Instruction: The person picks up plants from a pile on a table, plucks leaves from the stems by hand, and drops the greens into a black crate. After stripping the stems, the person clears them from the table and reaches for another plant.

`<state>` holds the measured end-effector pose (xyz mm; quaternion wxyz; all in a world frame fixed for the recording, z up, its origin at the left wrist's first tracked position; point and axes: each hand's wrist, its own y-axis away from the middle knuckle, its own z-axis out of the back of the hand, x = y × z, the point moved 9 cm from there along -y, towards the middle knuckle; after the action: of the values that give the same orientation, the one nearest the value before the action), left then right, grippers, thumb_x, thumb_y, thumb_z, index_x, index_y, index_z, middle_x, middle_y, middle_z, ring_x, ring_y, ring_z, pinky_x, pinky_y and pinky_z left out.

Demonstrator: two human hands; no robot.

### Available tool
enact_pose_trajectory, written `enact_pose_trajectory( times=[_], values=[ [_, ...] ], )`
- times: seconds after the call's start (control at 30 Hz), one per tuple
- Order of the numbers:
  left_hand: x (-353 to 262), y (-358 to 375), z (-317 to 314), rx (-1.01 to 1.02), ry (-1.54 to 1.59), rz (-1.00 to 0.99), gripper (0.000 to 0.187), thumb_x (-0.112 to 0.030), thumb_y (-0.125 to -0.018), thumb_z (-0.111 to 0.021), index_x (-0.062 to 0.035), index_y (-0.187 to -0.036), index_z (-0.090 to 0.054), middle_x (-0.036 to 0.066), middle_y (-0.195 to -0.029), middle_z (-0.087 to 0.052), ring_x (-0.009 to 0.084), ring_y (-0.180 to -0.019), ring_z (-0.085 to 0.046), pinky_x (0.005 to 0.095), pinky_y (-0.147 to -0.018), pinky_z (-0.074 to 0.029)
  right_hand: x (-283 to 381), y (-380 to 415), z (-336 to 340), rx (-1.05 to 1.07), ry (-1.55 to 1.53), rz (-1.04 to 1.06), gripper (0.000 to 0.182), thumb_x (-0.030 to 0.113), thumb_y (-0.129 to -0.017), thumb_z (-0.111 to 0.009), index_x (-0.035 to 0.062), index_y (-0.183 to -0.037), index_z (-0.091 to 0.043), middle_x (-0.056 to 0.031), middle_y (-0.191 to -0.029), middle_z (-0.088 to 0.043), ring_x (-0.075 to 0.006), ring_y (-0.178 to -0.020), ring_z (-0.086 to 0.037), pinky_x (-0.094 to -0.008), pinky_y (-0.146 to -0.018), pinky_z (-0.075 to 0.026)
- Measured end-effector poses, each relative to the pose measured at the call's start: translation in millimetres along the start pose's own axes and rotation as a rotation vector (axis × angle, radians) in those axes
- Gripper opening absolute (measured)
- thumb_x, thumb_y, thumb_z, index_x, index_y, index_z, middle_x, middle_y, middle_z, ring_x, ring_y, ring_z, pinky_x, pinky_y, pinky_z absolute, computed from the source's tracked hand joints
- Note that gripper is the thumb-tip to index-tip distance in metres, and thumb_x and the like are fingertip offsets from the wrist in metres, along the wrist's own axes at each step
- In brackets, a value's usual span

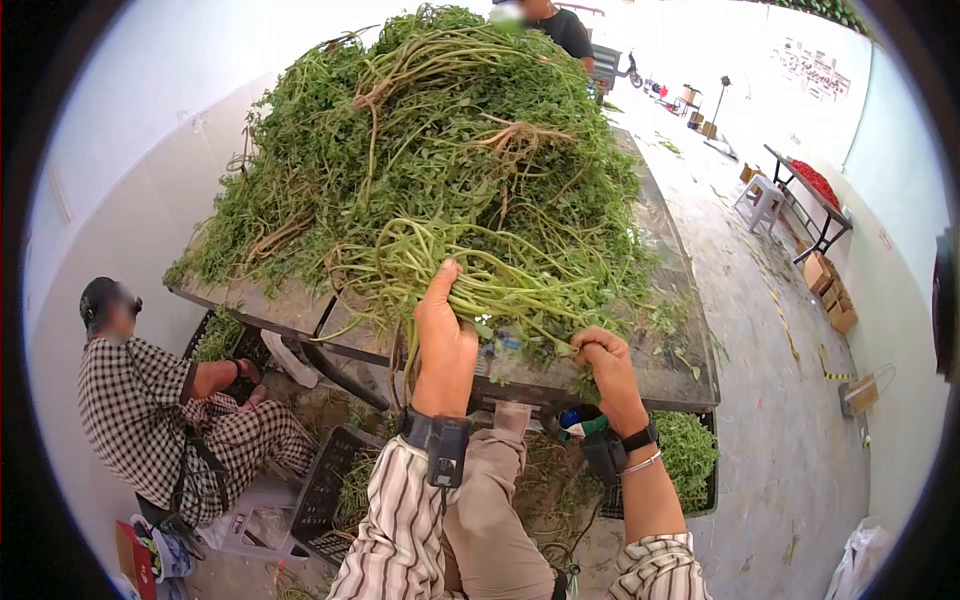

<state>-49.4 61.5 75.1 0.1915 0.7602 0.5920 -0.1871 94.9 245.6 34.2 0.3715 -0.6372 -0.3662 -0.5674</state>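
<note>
A bunch of long green stems (500,280) lies across the front of a large heap of leafy greens (420,150) on the table. My left hand (447,335) is closed round the stems near the middle of the bunch, thumb on top. To the right, my right hand (608,370) has its fingers pinched together at the lower right end of the stems, above the table's front edge. Reddish-brown roots (525,135) show among the heap farther back.
A seated person (140,410) in checked clothes is at the left. Another person (560,30) stands behind the heap. Black crates (340,490) with greens stand below the table (685,375). A stool (762,200) and cardboard boxes (830,290) are at the right.
</note>
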Motion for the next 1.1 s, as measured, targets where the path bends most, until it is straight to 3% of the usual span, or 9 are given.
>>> enact_pose_trajectory(
  times=[0.1, 0.2, 0.27, 0.47, 0.5, 0.53, 0.73, 0.9, 1.1],
  values=[
    [-1, 1, -2, 0.009, 0.004, 0.004, 0.02, -0.016, -0.083, -0.06, -0.0012, -0.097, -0.058, 0.007, -0.095, -0.058, 0.0182, -0.086, -0.056, 0.0356, -0.074, -0.049, 16, -2, -2, 0.039, -0.052, 0.127, 0.019, 0.007, -0.083, -0.05, 0.0004, -0.096, -0.062, -0.0009, -0.08, -0.058, -0.0065, -0.066, -0.045, -0.0215, -0.06, -0.036],
    [-2, 1, -2, 0.016, -0.001, -0.011, 0.021, -0.017, -0.084, -0.06, -0.0014, -0.097, -0.058, 0.006, -0.094, -0.057, 0.0178, -0.087, -0.056, 0.0348, -0.075, -0.049, 10, -4, -18, 0.048, 0.012, 0.025, 0.02, 0.009, -0.083, -0.052, -0.0007, -0.098, -0.062, -0.0017, -0.075, -0.058, -0.0075, -0.064, -0.044, -0.0235, -0.06, -0.036],
    [-6, 5, -10, 0.089, -0.099, -0.077, 0.02, -0.017, -0.085, -0.058, -0.002, -0.098, -0.058, 0.006, -0.094, -0.057, 0.0172, -0.087, -0.057, 0.0339, -0.075, -0.049, 7, -11, -30, 0.086, 0.213, 0.099, 0.024, 0.009, -0.083, -0.054, -0.0022, -0.103, -0.059, -0.0024, -0.09, -0.062, -0.007, -0.075, -0.048, -0.025, -0.066, -0.041],
    [-9, 14, -20, 0.086, -0.014, -0.019, 0.021, -0.018, -0.086, -0.057, -0.0023, -0.1, -0.057, 0.006, -0.095, -0.057, 0.0172, -0.089, -0.057, 0.0343, -0.075, -0.049, -6, -22, -55, 0.157, 0.449, -0.018, 0.026, 0.011, -0.083, -0.059, -0.0039, -0.103, -0.058, 0.0004, -0.082, -0.058, -0.0066, -0.067, -0.043, -0.0251, -0.061, -0.039],
    [-10, 12, -16, 0.076, -0.028, -0.027, 0.021, -0.018, -0.086, -0.057, -0.0022, -0.1, -0.057, 0.006, -0.094, -0.057, 0.0173, -0.089, -0.057, 0.0345, -0.076, -0.049, 7, -22, -62, 0.115, 0.042, 0.288, 0.021, 0.012, -0.083, -0.058, -0.005, -0.095, -0.061, 0.0017, -0.072, -0.053, -0.0069, -0.062, -0.039, -0.0253, -0.055, -0.036],
    [-12, 12, -12, 0.064, -0.04, -0.033, 0.021, -0.018, -0.086, -0.057, -0.0022, -0.099, -0.057, 0.006, -0.094, -0.057, 0.0173, -0.089, -0.057, 0.0347, -0.076, -0.05, -4, -24, -55, 0.115, 0.044, 0.286, 0.021, 0.012, -0.083, -0.058, -0.005, -0.095, -0.061, 0.0017, -0.072, -0.053, -0.0069, -0.062, -0.039, -0.0253, -0.055, -0.036],
    [-15, 12, -15, 0.158, -0.104, -0.067, 0.023, -0.019, -0.088, -0.054, -0.0014, -0.103, -0.053, 0.008, -0.1, -0.055, 0.0204, -0.095, -0.055, 0.0348, -0.085, -0.048, -13, -18, -32, 0.032, 0.27, -0.008, 0.018, 0.015, -0.082, -0.056, 0.0, -0.092, -0.06, 0.001, -0.078, -0.052, -0.011, -0.074, -0.043, -0.0259, -0.066, -0.036],
    [-16, 9, -4, -0.006, 0.021, -0.034, 0.022, -0.017, -0.086, -0.058, -0.0017, -0.101, -0.054, 0.008, -0.099, -0.055, 0.0199, -0.092, -0.056, 0.0341, -0.082, -0.05, -3, -1, -2, -0.297, -0.11, -0.201, 0.015, 0.018, -0.083, -0.051, 0.0043, -0.081, -0.058, 0.0002, -0.075, -0.049, -0.0113, -0.07, -0.041, -0.029, -0.066, -0.034],
    [-19, 12, -4, -0.017, 0.026, -0.032, 0.018, -0.017, -0.084, -0.059, -0.0019, -0.093, -0.057, 0.008, -0.092, -0.058, 0.0186, -0.084, -0.059, 0.0326, -0.075, -0.052, 8, 37, 18, -0.175, -0.053, -0.218, 0.017, 0.019, -0.085, -0.049, 0.0051, -0.082, -0.058, 0.0016, -0.08, -0.054, -0.0109, -0.075, -0.045, -0.0261, -0.075, -0.036]
  ],
)
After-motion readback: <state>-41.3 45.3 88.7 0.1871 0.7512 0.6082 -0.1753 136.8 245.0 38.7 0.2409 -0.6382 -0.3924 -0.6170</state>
